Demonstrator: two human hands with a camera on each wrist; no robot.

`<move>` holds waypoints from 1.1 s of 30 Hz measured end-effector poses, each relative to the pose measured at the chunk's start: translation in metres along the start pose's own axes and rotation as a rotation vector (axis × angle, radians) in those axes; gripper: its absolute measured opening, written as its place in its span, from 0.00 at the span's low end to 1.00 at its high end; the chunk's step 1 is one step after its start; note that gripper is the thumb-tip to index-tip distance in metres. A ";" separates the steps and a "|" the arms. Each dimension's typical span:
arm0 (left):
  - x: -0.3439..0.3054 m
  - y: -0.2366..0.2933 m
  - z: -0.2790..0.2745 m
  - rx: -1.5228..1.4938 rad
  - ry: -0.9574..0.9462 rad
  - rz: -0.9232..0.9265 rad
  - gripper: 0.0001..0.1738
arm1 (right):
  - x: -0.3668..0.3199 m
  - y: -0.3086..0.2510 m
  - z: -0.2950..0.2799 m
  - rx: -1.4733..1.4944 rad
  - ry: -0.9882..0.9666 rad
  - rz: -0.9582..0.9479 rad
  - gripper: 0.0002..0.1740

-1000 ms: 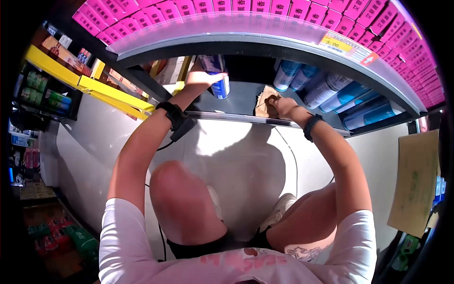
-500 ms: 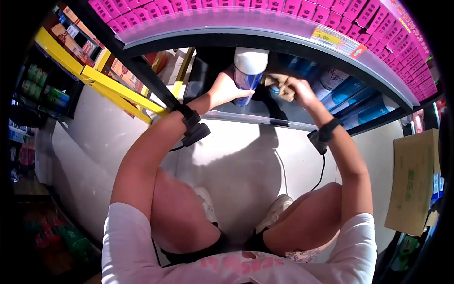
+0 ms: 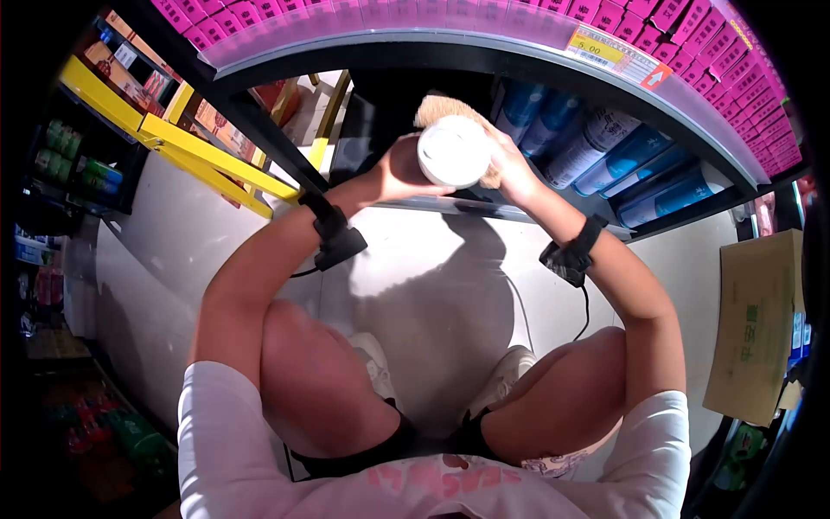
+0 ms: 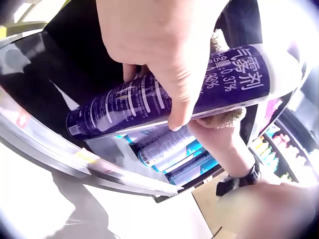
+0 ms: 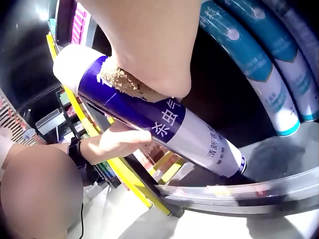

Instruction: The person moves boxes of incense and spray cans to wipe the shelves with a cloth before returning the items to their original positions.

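Note:
My left hand [image 3: 399, 176] grips a blue-purple and white insecticide spray can [image 5: 167, 112], its thumb along the near side. The can's white cap [image 3: 454, 153] faces up toward the head camera. In my right hand [image 3: 517, 176] is a tan cloth [image 3: 443, 107], pressed against the far and right side of the can just below the cap. The right wrist view shows the fuzzy cloth [image 5: 123, 81] lying on the blue part of the label. Over the dark lower shelf, the can tilts in both wrist views.
Blue and white spray cans [image 3: 605, 156] stand and lean at the shelf's right. Above runs a shelf of pink boxes [image 3: 596, 22] with a price tag [image 3: 605, 52]. A yellow frame [image 3: 164, 143] stands left, a cardboard box [image 3: 754, 324] right.
The left hand lifts the can from the shelf, brings it rightward and tips its cap toward the head camera. The right hand moves the cloth from the shelf surface onto the can.

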State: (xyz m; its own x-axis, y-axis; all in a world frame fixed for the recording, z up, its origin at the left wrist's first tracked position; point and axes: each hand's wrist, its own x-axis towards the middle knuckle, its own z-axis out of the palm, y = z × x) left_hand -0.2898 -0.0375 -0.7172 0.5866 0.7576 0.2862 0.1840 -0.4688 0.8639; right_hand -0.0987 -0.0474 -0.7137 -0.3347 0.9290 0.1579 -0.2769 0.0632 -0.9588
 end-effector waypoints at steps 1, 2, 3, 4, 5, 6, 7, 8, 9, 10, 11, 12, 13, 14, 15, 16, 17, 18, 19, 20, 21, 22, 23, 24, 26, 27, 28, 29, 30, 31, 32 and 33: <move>0.001 0.008 -0.004 0.099 -0.022 -0.107 0.34 | 0.005 0.005 0.000 -0.052 0.032 -0.008 0.23; 0.005 0.010 -0.008 0.200 -0.046 -0.214 0.34 | 0.007 0.007 0.000 -0.037 0.026 0.039 0.26; 0.007 -0.002 -0.010 0.279 -0.016 -0.233 0.35 | 0.010 0.009 0.000 -0.090 0.025 0.046 0.26; 0.011 -0.014 -0.012 0.260 -0.004 -0.237 0.34 | 0.013 0.011 0.000 -0.143 0.024 0.052 0.27; 0.013 -0.016 -0.014 0.146 0.042 -0.209 0.33 | 0.016 0.020 -0.005 -0.225 0.017 0.076 0.26; 0.015 -0.019 -0.017 0.035 0.086 -0.180 0.33 | 0.016 0.035 -0.014 -0.306 0.011 0.097 0.26; 0.019 -0.027 -0.019 -0.024 0.102 -0.196 0.32 | 0.014 0.050 -0.021 -0.357 -0.034 0.103 0.24; 0.021 -0.024 -0.021 -0.080 0.085 -0.191 0.31 | 0.009 0.060 -0.020 -0.280 0.047 0.221 0.23; 0.021 -0.023 -0.019 -0.101 0.114 -0.152 0.32 | 0.004 0.069 -0.019 -0.186 0.068 0.253 0.24; 0.022 -0.022 -0.016 -0.124 0.142 -0.111 0.33 | 0.001 0.077 -0.018 -0.093 0.089 0.285 0.25; 0.024 -0.027 -0.013 -0.096 0.149 -0.139 0.34 | -0.004 0.069 -0.011 -0.052 0.142 0.292 0.26; 0.025 -0.029 -0.007 -0.079 0.227 -0.133 0.34 | -0.001 0.062 -0.007 -0.053 0.141 0.292 0.26; 0.027 -0.032 -0.005 -0.051 0.254 -0.139 0.35 | 0.001 0.056 -0.004 -0.101 0.122 0.110 0.25; 0.028 -0.033 -0.004 -0.024 0.279 -0.146 0.35 | 0.002 0.052 -0.002 -0.148 0.103 -0.071 0.24; 0.031 -0.035 -0.006 0.040 0.309 -0.177 0.34 | 0.008 0.046 -0.001 -0.186 0.116 -0.136 0.23; 0.033 -0.036 -0.008 0.106 0.338 -0.208 0.33 | 0.013 0.045 -0.001 -0.204 0.137 -0.226 0.23; 0.034 -0.028 -0.011 0.136 0.279 -0.223 0.29 | 0.018 0.047 -0.008 -0.302 0.117 -0.218 0.22; 0.036 -0.020 -0.014 0.137 0.281 -0.222 0.29 | 0.022 0.046 -0.011 -0.400 0.096 -0.213 0.22; 0.038 -0.012 -0.015 0.165 0.247 -0.289 0.28 | 0.022 0.047 -0.013 -0.373 0.071 -0.128 0.22; 0.040 -0.008 -0.016 0.192 0.214 -0.356 0.27 | 0.022 0.045 -0.012 -0.346 0.046 -0.044 0.23; 0.044 -0.012 -0.017 0.237 0.206 -0.397 0.27 | 0.026 0.064 -0.019 -0.390 0.070 0.002 0.23; 0.047 -0.015 -0.017 0.240 0.206 -0.396 0.27 | 0.026 0.083 -0.027 -0.340 0.062 0.105 0.24; 0.048 -0.017 -0.017 0.209 0.242 -0.357 0.26 | 0.022 0.082 -0.022 -0.264 0.071 0.195 0.26; 0.049 -0.020 -0.017 0.177 0.276 -0.322 0.26 | 0.015 0.084 -0.016 -0.185 0.081 0.288 0.28; 0.050 -0.021 -0.018 0.109 0.281 -0.355 0.28 | 0.007 0.082 -0.008 0.030 0.112 0.394 0.32; 0.050 -0.022 -0.020 0.116 0.271 -0.337 0.27 | 0.007 0.080 -0.005 0.164 0.110 0.345 0.32; 0.050 -0.023 -0.021 0.122 0.264 -0.320 0.27 | 0.007 0.078 -0.002 0.297 0.107 0.296 0.33; 0.051 -0.014 -0.022 0.156 0.240 -0.325 0.25 | 0.009 0.074 -0.002 0.318 0.080 0.226 0.33; 0.053 -0.026 -0.025 0.177 0.224 -0.279 0.24 | 0.011 0.064 0.002 0.305 0.096 0.138 0.31; 0.056 -0.037 -0.027 0.147 0.211 -0.239 0.24 | 0.017 0.062 -0.002 0.170 0.086 0.083 0.29; 0.058 -0.038 -0.029 0.116 0.196 -0.196 0.23 | 0.024 0.057 -0.006 0.035 0.079 0.027 0.27; 0.057 -0.040 -0.029 0.118 0.191 -0.197 0.23 | 0.028 0.052 -0.007 -0.036 0.158 0.052 0.24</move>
State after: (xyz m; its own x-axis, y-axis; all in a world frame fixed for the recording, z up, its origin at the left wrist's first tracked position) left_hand -0.2868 0.0381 -0.7232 0.3733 0.9057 0.2006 0.3768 -0.3457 0.8594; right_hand -0.1161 -0.0158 -0.7612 -0.2015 0.9769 0.0712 -0.2295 0.0236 -0.9730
